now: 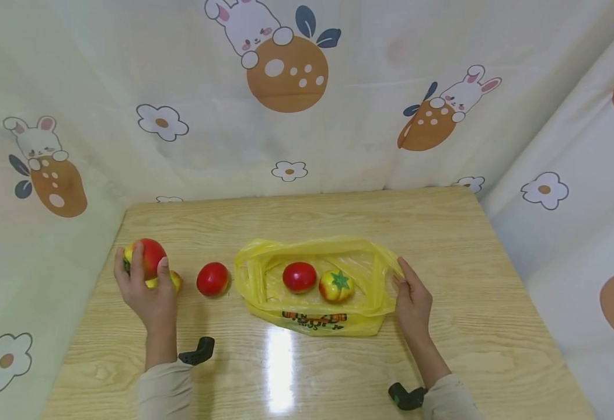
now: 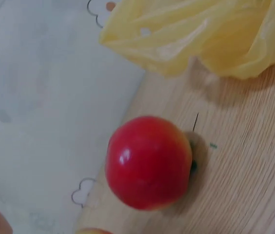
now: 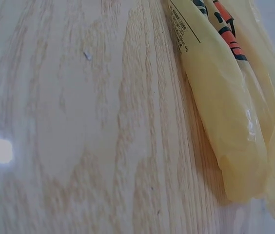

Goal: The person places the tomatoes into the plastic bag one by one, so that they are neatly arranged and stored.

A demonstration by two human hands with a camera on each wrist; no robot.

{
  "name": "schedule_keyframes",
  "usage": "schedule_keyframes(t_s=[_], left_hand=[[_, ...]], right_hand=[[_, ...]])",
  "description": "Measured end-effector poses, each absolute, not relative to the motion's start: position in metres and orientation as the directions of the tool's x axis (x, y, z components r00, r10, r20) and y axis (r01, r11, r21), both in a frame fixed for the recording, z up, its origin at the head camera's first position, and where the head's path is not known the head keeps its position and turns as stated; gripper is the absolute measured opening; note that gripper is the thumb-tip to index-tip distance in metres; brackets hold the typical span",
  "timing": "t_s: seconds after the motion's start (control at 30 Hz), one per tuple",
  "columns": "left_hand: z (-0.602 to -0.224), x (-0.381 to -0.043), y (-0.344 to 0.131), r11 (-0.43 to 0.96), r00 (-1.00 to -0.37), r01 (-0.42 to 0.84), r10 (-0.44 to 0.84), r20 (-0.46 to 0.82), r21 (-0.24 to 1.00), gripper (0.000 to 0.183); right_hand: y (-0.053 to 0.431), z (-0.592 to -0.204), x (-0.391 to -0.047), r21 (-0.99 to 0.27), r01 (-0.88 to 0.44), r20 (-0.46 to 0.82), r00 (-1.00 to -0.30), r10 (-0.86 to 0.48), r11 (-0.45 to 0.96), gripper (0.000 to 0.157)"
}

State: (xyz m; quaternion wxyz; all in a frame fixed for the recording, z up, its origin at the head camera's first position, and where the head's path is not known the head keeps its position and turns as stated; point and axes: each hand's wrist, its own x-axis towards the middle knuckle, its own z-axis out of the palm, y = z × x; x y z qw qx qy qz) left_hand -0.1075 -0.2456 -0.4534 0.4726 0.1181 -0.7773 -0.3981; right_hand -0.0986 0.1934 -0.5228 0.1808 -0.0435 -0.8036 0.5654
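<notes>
My left hand (image 1: 149, 300) grips a red and yellow tomato (image 1: 153, 256) at the table's left side, fingers curled round it. Partly hidden behind that hand is another yellow tomato (image 1: 174, 282). To the right lies a red tomato (image 1: 213, 279), which also fills the middle of the left wrist view (image 2: 148, 163). A yellow plastic bag (image 1: 314, 324) lies with its mouth spread wide; inside are a red tomato (image 1: 299, 277) and a yellow one with a green star-shaped top (image 1: 337, 286). My right hand (image 1: 414, 303) pinches the bag's right edge between thumb and fingers.
The wooden table (image 1: 496, 350) runs back to a curtain (image 1: 207, 157) printed with rabbits and flowers, which also hangs at both sides. Black wrist mounts (image 1: 198, 351) stick out from both sleeves. Bright light reflects off the table in front of the bag.
</notes>
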Motion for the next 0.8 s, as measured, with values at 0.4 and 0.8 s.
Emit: schedule_keyframes(t_s=[0.4,0.8], left_hand=[[-0.446,-0.114,-0.221,0.685,-0.623,0.226,-0.445,0.644,0.692,0.044],[-0.443,-0.121,-0.191,0.708,-0.648,0.373,-0.263,0.714,0.600,0.047]], right_hand=[[0.182,-0.489,-0.089,-0.919,-0.167,0.265,-0.932,0.248,0.356,0.042],[0.181,-0.487,-0.087,-0.925,-0.154,0.252,-0.933,0.258,0.347,0.042]])
